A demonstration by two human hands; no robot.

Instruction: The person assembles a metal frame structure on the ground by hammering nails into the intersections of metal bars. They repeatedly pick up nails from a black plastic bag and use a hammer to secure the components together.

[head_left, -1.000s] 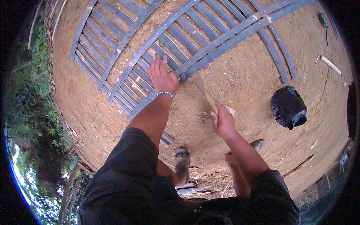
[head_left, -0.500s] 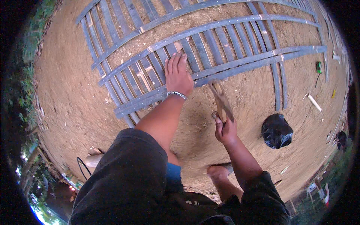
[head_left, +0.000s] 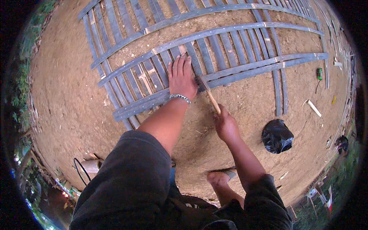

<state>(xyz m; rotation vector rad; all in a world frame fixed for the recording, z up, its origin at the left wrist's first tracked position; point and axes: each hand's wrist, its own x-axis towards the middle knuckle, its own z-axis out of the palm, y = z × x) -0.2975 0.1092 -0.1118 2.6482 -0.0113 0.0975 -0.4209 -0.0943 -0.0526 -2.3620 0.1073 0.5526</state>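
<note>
My left hand (head_left: 181,78) lies flat, fingers stretched out, on the lower rail and slats of a dark grey slatted panel (head_left: 237,74) on the ground. A metal chain bracelet is on that wrist. My right hand (head_left: 226,124) grips the wooden handle of a hammer (head_left: 212,99). The hammer's dark head is down at the rail, close beside my left hand. Rows of small pale nail heads dot the rails. Whether a nail stands under the hammer cannot be made out.
To the right, a black plastic bag (head_left: 277,137) sits on the bare soil. Beyond it lie a pale stick (head_left: 314,109) and a green tape measure (head_left: 319,74). A cylindrical object (head_left: 92,166) and a black loop are at the lower left. My bare foot (head_left: 217,178) is below.
The hammer has swung down and left from a raised position to the rail beside my left hand. My left hand stays pressed on the panel. The view has shifted slightly.
</note>
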